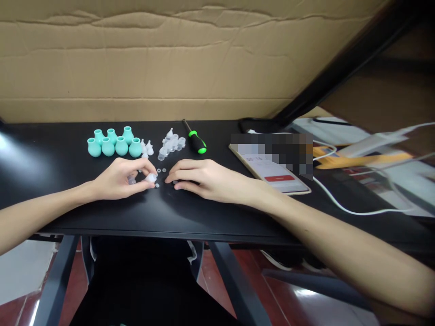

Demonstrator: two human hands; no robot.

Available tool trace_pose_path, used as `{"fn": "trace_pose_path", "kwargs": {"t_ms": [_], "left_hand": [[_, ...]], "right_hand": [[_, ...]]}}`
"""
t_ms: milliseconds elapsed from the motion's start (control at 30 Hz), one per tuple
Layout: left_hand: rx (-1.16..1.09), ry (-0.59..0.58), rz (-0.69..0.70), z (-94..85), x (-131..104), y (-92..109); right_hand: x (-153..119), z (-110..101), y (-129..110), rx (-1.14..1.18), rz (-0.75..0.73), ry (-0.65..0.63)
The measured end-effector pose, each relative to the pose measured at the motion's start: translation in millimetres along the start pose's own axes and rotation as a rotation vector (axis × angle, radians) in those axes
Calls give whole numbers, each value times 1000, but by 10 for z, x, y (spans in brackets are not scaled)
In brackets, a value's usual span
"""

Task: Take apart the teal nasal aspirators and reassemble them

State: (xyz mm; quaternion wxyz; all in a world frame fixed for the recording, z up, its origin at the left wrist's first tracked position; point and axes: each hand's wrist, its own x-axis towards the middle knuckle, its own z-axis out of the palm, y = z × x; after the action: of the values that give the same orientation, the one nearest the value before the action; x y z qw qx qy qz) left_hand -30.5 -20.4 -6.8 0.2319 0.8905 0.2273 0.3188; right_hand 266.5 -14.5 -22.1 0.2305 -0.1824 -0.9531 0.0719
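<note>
My left hand (122,179) pinches a small whitish translucent plastic piece (151,178) between thumb and fingers, just above the table. Under its palm lies another translucent piece (132,180), partly hidden by the fingers. My right hand (193,179) rests low over the black tabletop, its thumb and fingertips curved and a little apart. A tiny pale disc (175,182) shows by that thumb. Between the hands lie several small rings, one a white ring (164,170). Behind them stand a cluster of translucent cups (171,146) and several white nozzle-shaped pieces (148,147).
Several turquoise bulbs (121,145) with open necks stand at the back left. A screwdriver (197,142) with a green and black handle lies at the back. To the right are a phone (288,183), a white cable (356,213) and clutter. Cardboard (152,68) walls the rear.
</note>
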Motion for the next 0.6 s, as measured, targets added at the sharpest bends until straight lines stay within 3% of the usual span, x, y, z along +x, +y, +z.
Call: {"fn": "trace_pose_path", "kwargs": {"t_ms": [233, 600], "left_hand": [[22, -19, 29, -4, -8, -9], [75, 73, 78, 20, -13, -6]], "right_hand": [[22, -29, -36, -41, -35, 23], [115, -55, -365, 18, -71, 373]]}}
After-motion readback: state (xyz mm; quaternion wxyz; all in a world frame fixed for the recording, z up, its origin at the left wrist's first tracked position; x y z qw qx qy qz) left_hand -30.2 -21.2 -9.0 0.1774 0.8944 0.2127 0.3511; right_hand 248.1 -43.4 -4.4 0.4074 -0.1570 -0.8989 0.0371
